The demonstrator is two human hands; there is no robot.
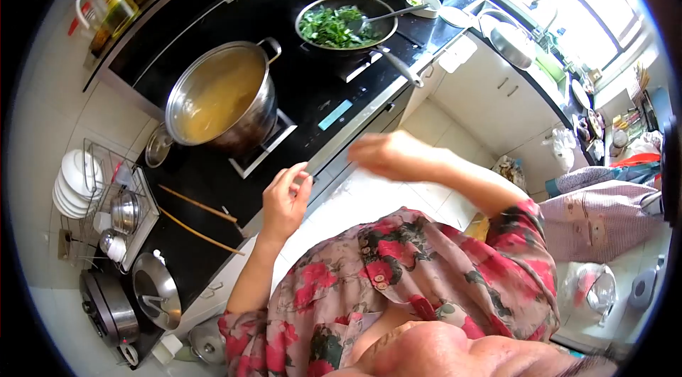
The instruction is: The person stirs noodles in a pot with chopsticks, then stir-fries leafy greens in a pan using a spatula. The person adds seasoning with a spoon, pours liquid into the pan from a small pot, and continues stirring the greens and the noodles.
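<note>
My left hand (285, 201) is raised in front of the counter edge, its fingers loosely bent and apart, with nothing visible in them. My right hand (391, 154) hovers in front of the stove's front edge; motion blurs its fingers, so what they hold, if anything, does not show. Nearest to the hands is a large steel pot (266, 110) with yellowish, cloudy liquid (220, 103) on the left burner. Behind it to the right, a frying pan (391, 27) holds chopped leafy greens (334, 27). A spatula (398, 12) rests in the pan, its handle over the rim.
Two long chopsticks (199, 204) lie on the black counter beside a glass lid (158, 146). At left stand a dish rack (99, 185), a metal wok (160, 292) and an electric cooker (110, 306). The pan's handle (401, 66) juts past the stove edge. A sink (490, 7) is at right.
</note>
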